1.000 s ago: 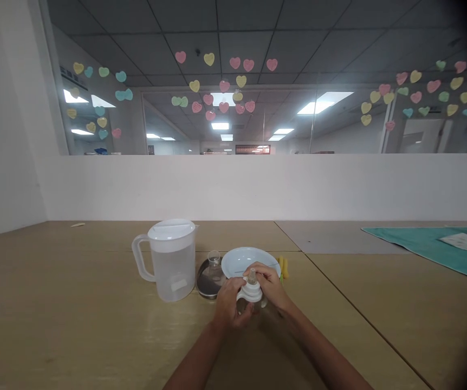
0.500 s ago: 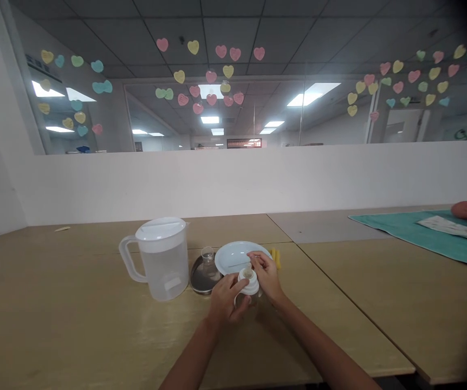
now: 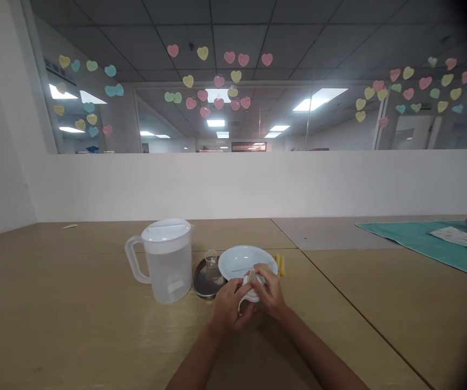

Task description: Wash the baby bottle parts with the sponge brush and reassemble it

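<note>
- Centrally, one bottle with a white collar and a pale teat sits between the two hands, on the near side of the bowl; whether its base touches the table I cannot tell.
- Left hand: fingers curled in, closed against the bottle's left side.
- Right hand: fingers bent and drawn together on the bottle's right side, up by the teat.
- One light blue bowl, just beyond the hands, with one thin stick-like thing in it.
- One round metal tray left of the bowl, bearing one small clear cup.
- One lidded white jug, handle to the left, near the tray.
- What look like two yellow pieces at the bowl's right.
- One teal cloth far right, well apart from both hands.
</note>
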The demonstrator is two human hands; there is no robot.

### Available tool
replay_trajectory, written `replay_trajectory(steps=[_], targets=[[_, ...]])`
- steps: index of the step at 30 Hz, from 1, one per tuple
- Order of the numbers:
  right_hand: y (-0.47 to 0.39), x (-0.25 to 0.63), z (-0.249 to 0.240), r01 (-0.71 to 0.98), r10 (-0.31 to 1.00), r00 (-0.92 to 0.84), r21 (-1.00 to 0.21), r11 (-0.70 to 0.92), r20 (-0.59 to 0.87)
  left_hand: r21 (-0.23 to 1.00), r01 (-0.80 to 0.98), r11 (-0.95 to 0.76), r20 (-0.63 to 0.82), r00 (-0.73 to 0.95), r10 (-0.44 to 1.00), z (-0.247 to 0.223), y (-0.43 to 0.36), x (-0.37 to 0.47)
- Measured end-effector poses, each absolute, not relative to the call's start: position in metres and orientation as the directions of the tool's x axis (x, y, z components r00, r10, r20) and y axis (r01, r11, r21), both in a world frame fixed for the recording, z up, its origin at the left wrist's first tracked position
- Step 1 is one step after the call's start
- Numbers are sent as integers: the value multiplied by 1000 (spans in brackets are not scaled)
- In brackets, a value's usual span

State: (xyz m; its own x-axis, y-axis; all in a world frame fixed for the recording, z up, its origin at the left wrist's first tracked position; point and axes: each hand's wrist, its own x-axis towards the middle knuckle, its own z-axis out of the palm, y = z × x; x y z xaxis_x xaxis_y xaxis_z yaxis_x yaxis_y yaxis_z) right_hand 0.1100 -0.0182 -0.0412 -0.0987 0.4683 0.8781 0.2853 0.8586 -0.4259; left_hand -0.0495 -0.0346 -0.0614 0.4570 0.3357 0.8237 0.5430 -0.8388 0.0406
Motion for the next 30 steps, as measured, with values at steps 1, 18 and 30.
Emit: replay_trajectory(steps=[1,18,30], targets=[[-17,110,-42,281,471,-79,-434,856,878,54,538,-841,832,441,336,-61,-35,-49],[-31,114,-44,457,83,-65,-44,888,994,241,578,-780,840,279,466,-71,-34,-45],[-14,112,-54,126,505,61,-508,852,861,340,521,-783,787,299,540,-71,-30,-47]])
